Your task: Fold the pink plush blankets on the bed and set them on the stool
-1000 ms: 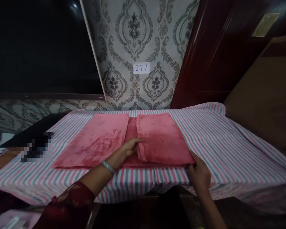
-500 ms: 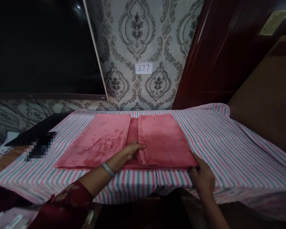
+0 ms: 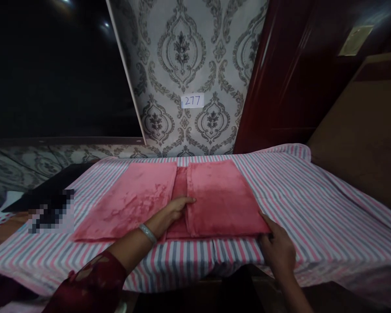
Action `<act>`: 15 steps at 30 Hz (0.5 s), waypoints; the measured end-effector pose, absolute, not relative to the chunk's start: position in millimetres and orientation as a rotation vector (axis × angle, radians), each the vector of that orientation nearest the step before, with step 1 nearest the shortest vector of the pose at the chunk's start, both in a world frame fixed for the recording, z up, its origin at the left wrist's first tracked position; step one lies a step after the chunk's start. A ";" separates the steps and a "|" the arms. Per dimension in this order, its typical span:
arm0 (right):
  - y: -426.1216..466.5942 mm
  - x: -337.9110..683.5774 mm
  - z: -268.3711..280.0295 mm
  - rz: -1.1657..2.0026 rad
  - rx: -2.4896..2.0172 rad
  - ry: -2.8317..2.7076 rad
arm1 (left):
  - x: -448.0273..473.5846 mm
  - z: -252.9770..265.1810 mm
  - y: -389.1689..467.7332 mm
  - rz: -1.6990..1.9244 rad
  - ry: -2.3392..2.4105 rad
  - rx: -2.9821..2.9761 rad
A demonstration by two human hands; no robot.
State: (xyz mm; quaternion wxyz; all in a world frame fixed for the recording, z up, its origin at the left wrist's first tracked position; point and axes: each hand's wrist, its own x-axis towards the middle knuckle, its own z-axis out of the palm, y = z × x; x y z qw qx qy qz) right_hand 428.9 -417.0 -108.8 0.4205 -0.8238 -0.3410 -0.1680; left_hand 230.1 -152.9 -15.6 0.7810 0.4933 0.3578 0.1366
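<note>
A pink plush towel [image 3: 137, 191] lies with its two ends folded inward, leaving a narrow strip of the lower layer [image 3: 180, 180] bare between them. My left hand [image 3: 177, 208], with a bracelet on the wrist, grips the inner edge of the right folded panel [image 3: 223, 200]. Its thumb rests on top and the other fingers are mostly hidden beneath the edge. At the panel's near right corner, my right hand [image 3: 278, 245] is closed on the cloth, thumb and fingers pinching it.
Under the towel is a striped cloth [image 3: 313, 208] covering the table. A large dark screen [image 3: 58, 74] stands at the back left, and a brown board [image 3: 368, 134] leans at the right. A paper marked 277 [image 3: 192, 101] is on the patterned wall.
The view has tilted up slightly, so the wall and towel appear lower. Both hands keep their holds on the right panel, which has barely moved.
</note>
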 end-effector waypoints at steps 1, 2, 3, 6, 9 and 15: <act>-416.7 429.4 -109.6 -0.427 -2.058 -0.855 | 228.8 -15.5 -152.7 0.259 0.791 1.051; -416.3 430.0 -110.5 -0.431 -2.051 -0.859 | 227.2 -15.3 -152.0 0.227 0.803 1.048; -416.1 430.7 -111.5 -0.433 -2.047 -0.862 | 225.5 -14.9 -150.9 0.203 0.809 1.050; -415.7 432.5 -114.0 -0.428 -2.034 -0.877 | 224.2 -12.2 -143.3 0.249 0.784 1.097; -415.9 433.0 -114.9 -0.432 -2.028 -0.887 | 235.5 -6.6 -126.1 0.345 0.784 1.174; -415.8 431.0 -113.4 -0.438 -2.016 -0.903 | 288.1 5.2 -67.8 0.492 0.894 1.201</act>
